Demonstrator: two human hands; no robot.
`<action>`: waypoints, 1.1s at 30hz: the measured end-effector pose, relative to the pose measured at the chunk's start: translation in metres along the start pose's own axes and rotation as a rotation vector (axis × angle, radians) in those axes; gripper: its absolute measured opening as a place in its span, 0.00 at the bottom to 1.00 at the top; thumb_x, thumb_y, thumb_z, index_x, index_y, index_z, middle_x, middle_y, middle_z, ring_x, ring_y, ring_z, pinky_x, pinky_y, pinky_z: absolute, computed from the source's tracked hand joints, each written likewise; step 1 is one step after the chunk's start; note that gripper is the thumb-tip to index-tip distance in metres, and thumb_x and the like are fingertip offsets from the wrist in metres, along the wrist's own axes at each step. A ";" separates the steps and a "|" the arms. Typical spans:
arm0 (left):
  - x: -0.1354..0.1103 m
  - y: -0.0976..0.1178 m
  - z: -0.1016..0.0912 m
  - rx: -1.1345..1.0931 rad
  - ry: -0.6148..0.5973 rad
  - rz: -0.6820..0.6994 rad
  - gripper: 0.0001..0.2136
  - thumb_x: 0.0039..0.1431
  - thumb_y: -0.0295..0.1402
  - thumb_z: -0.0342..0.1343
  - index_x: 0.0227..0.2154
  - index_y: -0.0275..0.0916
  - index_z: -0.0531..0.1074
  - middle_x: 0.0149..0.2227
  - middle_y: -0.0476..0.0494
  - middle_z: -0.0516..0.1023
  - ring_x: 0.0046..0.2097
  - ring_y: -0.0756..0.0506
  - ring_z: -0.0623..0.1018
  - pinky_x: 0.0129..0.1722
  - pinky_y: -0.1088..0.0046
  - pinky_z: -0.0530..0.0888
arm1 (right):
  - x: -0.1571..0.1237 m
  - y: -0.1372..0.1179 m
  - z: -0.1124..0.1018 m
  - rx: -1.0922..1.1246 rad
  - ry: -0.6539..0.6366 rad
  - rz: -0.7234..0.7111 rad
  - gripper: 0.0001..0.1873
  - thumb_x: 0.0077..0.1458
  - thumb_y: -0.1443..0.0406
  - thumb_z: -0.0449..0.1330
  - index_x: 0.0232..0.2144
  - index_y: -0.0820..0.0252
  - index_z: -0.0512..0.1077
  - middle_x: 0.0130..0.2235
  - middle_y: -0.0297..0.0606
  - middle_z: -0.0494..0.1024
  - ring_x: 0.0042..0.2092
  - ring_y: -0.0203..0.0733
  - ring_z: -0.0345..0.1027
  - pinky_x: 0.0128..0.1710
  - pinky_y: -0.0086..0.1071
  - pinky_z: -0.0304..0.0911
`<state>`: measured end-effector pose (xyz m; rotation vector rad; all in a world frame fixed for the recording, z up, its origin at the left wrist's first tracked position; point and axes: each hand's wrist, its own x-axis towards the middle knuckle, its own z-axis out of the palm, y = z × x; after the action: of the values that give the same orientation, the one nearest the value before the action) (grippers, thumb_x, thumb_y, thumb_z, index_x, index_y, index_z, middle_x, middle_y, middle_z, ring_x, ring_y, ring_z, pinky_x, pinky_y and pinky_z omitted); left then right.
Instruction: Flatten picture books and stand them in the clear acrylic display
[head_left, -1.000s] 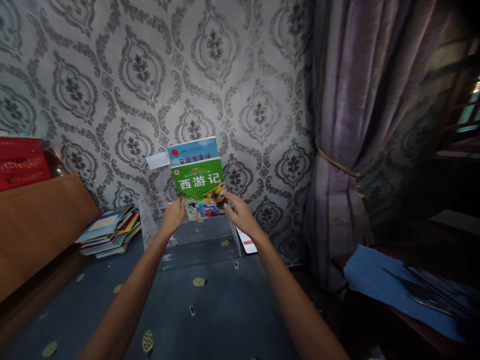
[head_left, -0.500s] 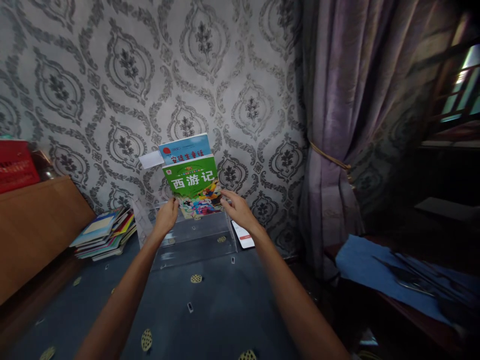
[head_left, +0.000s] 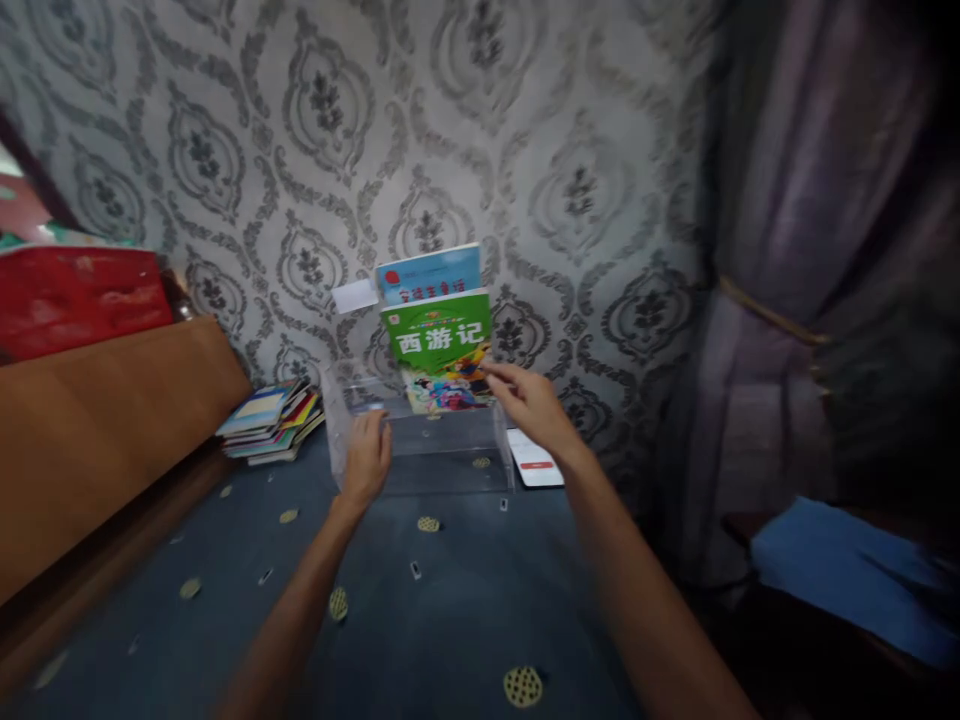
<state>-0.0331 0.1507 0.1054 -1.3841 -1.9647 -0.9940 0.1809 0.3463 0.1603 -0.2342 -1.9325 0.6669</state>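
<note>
A green picture book [head_left: 437, 340] with white Chinese characters stands upright in a clear plastic book rack [head_left: 450, 470]. Behind it rises a blue book [head_left: 439, 272], its lower part hidden. My right hand [head_left: 529, 400] is at the green book's right edge, its fingers pinched there. Lower and to the left, my left hand [head_left: 367, 455] hovers by the rack's left part, apart from the books, with loosely bent fingers and nothing seen in them.
A stack of thin books [head_left: 271, 422] lies left of the rack, beside a wooden board [head_left: 120, 420] with a red item [head_left: 82, 300] above it. A phone with a lit screen [head_left: 535, 458] is right of the rack. Patterned dark cloth [head_left: 450, 620] covers the table.
My left hand has come away from the green book's left edge and dropped lower. My right hand stays by its right edge. The view has turned left.
</note>
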 end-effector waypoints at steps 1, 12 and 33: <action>-0.019 -0.005 0.001 -0.023 -0.007 0.006 0.13 0.69 0.32 0.44 0.52 0.39 0.69 0.51 0.35 0.76 0.55 0.40 0.74 0.59 0.56 0.69 | 0.000 -0.008 0.002 -0.010 -0.032 0.007 0.21 0.63 0.59 0.53 0.50 0.62 0.79 0.47 0.47 0.83 0.44 0.51 0.78 0.46 0.44 0.72; -0.128 -0.062 -0.003 -0.039 0.006 -0.286 0.10 0.65 0.27 0.46 0.40 0.40 0.72 0.41 0.41 0.78 0.47 0.42 0.75 0.52 0.61 0.72 | -0.116 -0.089 0.156 -0.239 -0.811 -0.020 0.20 0.67 0.66 0.51 0.56 0.64 0.73 0.57 0.52 0.77 0.58 0.52 0.71 0.59 0.45 0.65; -0.005 -0.228 -0.079 0.595 -0.027 -0.605 0.19 0.64 0.30 0.46 0.55 0.30 0.67 0.56 0.21 0.71 0.60 0.29 0.68 0.56 0.45 0.67 | -0.192 -0.080 0.189 -0.237 -0.748 -0.109 0.17 0.64 0.71 0.54 0.53 0.63 0.73 0.58 0.48 0.74 0.60 0.53 0.65 0.62 0.48 0.62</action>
<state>-0.2455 0.0373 0.0880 -0.4875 -2.4846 -0.5301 0.1099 0.1293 -0.0040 -0.0154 -2.7244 0.4830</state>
